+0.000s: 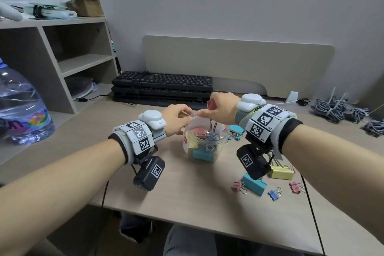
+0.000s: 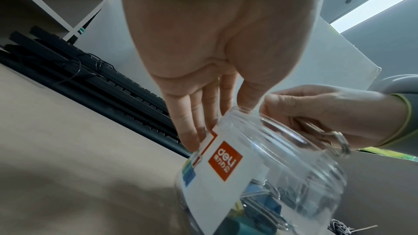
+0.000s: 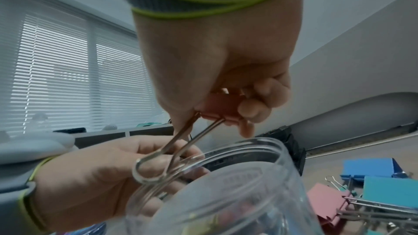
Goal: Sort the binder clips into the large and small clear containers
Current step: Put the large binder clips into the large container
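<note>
Pink binder clip [image 3: 222,107], clenched in right hand [image 1: 222,106] fingers [image 3: 248,112] over large clear container [image 1: 199,151] for dropping; left hand [image 1: 176,118] pinches 10 o'clock rim, steadying.

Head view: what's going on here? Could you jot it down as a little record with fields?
Left grip: holds the jar at its rim
Right grip: holds a pink clip at the jar's mouth, wire handles toward the jar
Jar contents: coloured clips
Desk: loose clips at right
</note>
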